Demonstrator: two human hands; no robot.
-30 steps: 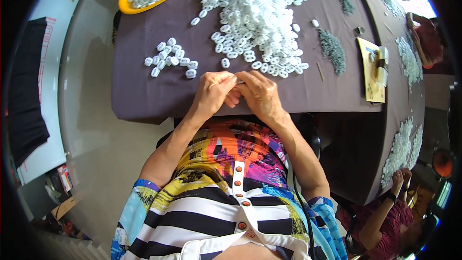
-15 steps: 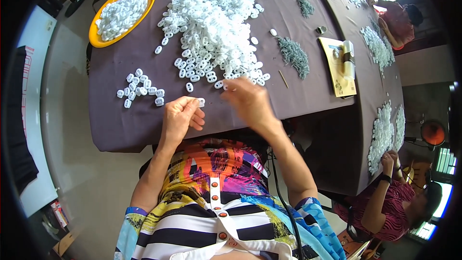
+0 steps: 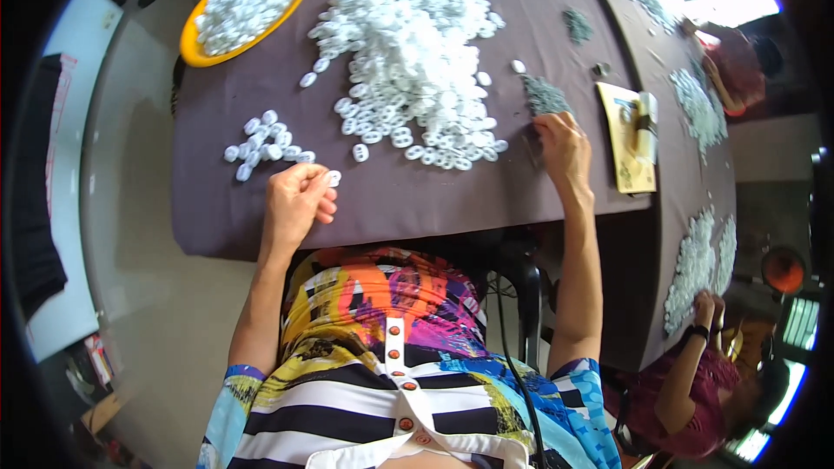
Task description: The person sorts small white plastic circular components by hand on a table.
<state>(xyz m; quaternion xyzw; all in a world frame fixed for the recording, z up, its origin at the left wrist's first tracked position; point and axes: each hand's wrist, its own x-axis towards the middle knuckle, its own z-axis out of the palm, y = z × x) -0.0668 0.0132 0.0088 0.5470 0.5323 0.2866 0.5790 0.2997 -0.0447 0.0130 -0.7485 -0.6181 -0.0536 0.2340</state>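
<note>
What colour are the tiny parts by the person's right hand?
The tiny parts look grey, slightly greenish, in the head view.

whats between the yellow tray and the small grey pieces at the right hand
The head view shows a large heap of white oval two-hole pieces between the yellow tray and the small grey pieces.

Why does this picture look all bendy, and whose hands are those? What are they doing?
No machine here: these are a person's own bare hands. A wide fisheye camera on their head looks down, and its lens bends straight edges. The left hand holds a small white piece. The right hand is at a heap of small grey bits; I can't tell whether it has picked any up. On the dark tablecloth lie a big white pile and a yellow dish of white pieces.
</note>
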